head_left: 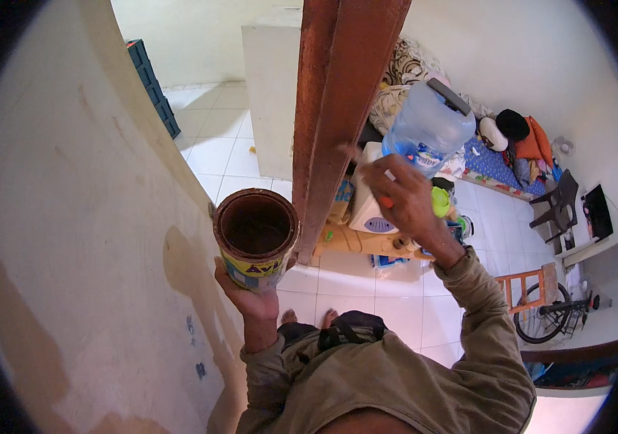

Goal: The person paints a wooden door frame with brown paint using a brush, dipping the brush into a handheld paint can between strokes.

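My left hand point(257, 299) is closed around the lower part of an open paint can point(257, 254), holding it from below. The can has a brown-stained rim and a yellow, blue and white label; its inside is dark brown, and the paint level is hard to make out. In my raised right hand point(404, 197) is a small paintbrush point(350, 150), gripped by its handle, of which an orange bit shows below the fingers. The bristle end lies at the side of a dark reddish-brown door frame post point(330, 116); whether it touches the wood I cannot tell.
A pale wall point(99, 239) rises close on my left. Past the post, a large blue water bottle point(428, 126) sits on a white dispenser point(368, 210) on a wooden stand. Further right are a bed point(493, 170), a dark chair point(558, 204), a wooden ladder-like frame point(529, 283) and a bicycle point(544, 316).
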### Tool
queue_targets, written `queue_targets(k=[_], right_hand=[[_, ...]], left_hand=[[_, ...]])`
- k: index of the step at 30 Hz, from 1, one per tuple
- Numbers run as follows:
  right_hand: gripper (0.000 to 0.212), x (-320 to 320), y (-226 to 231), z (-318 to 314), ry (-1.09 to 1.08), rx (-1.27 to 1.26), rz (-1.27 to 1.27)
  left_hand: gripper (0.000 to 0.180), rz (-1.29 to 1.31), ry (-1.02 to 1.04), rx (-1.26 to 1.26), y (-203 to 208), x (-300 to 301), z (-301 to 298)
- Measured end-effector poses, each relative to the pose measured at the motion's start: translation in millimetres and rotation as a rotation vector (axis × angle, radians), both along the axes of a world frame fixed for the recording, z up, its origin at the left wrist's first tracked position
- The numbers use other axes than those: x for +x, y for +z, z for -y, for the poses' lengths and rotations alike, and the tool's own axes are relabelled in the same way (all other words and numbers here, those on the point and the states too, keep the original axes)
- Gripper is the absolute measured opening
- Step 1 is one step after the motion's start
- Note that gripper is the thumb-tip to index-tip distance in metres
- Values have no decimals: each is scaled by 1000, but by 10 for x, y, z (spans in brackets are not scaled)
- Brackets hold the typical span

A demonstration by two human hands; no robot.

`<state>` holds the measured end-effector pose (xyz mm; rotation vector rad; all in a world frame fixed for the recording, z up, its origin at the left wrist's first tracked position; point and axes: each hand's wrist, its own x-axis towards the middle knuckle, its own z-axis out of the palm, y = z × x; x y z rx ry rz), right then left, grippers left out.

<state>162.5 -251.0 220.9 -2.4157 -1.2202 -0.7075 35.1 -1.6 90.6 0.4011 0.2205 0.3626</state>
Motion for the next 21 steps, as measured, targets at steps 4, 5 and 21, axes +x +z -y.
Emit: queue_targets(k=[4, 5, 21], right_hand=[[45, -113, 99, 14, -73, 107, 343], [50, -116, -52, 44, -80, 62, 317], [40, -247, -99, -4, -130, 265, 176]], left_hand=[[59, 50, -69, -13, -20, -41, -24], [60, 31, -41, 3, -46, -39, -20], [66, -67, -35, 49, -378, 71, 23]])
